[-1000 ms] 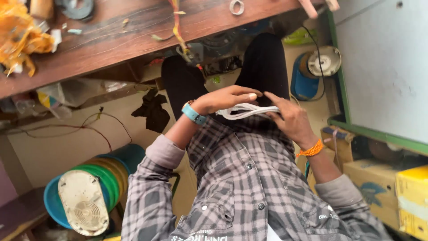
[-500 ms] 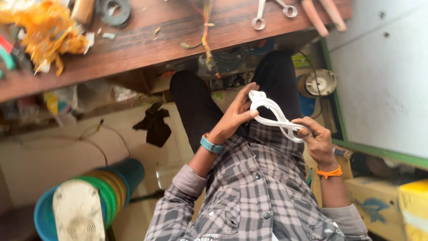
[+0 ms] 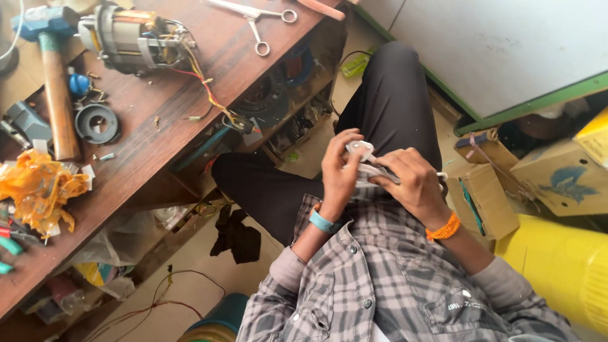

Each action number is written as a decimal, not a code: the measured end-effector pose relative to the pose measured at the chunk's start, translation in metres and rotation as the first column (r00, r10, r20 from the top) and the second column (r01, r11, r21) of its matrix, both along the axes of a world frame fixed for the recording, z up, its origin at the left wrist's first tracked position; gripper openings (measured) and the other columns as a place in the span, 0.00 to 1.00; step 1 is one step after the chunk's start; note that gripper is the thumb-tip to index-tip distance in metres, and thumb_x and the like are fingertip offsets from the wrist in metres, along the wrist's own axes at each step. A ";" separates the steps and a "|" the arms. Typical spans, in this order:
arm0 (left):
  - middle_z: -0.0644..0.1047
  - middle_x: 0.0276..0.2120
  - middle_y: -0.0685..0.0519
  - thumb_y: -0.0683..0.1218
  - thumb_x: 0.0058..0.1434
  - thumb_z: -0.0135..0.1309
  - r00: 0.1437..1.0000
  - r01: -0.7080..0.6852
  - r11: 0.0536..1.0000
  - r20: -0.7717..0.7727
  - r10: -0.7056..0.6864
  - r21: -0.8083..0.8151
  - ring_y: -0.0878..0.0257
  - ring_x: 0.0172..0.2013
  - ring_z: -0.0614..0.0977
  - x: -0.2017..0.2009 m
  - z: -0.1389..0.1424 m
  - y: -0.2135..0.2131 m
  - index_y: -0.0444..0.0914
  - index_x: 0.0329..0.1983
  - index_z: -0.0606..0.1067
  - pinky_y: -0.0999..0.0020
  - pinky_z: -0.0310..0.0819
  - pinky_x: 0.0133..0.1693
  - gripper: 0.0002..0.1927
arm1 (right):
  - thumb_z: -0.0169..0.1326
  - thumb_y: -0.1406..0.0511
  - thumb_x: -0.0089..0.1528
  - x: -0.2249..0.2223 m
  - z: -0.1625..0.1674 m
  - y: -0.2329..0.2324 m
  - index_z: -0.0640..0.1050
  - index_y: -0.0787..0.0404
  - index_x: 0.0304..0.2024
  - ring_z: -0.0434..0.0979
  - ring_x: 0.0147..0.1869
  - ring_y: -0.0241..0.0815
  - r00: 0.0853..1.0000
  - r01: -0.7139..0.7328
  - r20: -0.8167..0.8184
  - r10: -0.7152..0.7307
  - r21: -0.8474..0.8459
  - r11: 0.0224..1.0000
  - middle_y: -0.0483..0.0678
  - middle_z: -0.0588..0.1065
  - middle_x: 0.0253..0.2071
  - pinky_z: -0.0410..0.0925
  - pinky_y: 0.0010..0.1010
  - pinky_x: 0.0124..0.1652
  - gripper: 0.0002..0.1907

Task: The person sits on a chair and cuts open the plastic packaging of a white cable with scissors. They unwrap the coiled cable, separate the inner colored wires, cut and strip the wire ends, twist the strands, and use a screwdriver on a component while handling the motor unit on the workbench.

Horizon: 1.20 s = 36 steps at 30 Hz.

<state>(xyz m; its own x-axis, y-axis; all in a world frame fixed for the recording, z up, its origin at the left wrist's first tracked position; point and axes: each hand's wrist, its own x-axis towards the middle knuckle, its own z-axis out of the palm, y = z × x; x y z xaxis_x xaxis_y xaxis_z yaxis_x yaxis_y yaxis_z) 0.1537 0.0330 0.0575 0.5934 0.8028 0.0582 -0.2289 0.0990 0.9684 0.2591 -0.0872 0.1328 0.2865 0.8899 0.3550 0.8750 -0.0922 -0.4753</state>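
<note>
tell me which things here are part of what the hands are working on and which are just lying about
In hand: white plastic part, held by left hand and right hand.

Lying about: motor, hammer, scissors, orange plastic, cardboard box.

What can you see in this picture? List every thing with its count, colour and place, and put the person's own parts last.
white plastic part: one, white, held in both hands over the lap
workbench: one, brown wood, left
hammer: one, blue head and wooden handle, on the workbench
motor: one, metal with coloured wires, top of the workbench
scissors: one, silver, far edge of the workbench
metal ring: one, grey, beside the hammer
crumpled plastic: one, orange, left end of the workbench
cardboard boxes: several, brown, right
yellow drum: one, yellow, lower right
black cloth: one, black, on the floor
left hand: blue wristband, gripping the part
right hand: orange wristband, gripping the part
</note>
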 end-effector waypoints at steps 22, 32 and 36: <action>0.74 0.59 0.45 0.42 0.57 0.69 0.994 0.109 0.856 -0.069 -0.086 0.506 0.52 0.60 0.79 0.013 0.061 0.001 0.35 0.60 0.72 0.61 0.77 0.59 0.29 | 0.67 0.58 0.60 0.037 -0.024 -0.010 0.80 0.64 0.44 0.75 0.37 0.27 0.433 0.304 -0.898 -0.079 0.063 0.950 0.39 0.78 0.37 0.69 0.18 0.38 0.18; 0.73 0.57 0.44 0.39 0.72 0.50 0.895 0.281 0.853 0.441 -0.067 -0.440 0.53 0.53 0.80 0.033 -0.006 -0.001 0.35 0.53 0.69 0.59 0.82 0.52 0.09 | 0.58 0.43 0.64 0.073 -0.045 -0.018 0.78 0.65 0.51 0.76 0.45 0.29 0.336 0.047 -0.939 0.067 0.088 0.995 0.43 0.77 0.42 0.72 0.22 0.47 0.32; 0.75 0.57 0.43 0.41 0.71 0.47 0.902 0.211 0.842 0.431 0.028 -0.497 0.50 0.49 0.83 0.038 -0.013 0.008 0.37 0.49 0.67 0.59 0.82 0.45 0.06 | 0.54 0.41 0.64 0.075 -0.035 -0.023 0.76 0.66 0.58 0.76 0.49 0.31 0.594 -0.044 -0.804 0.018 -0.010 0.999 0.46 0.76 0.53 0.72 0.24 0.48 0.37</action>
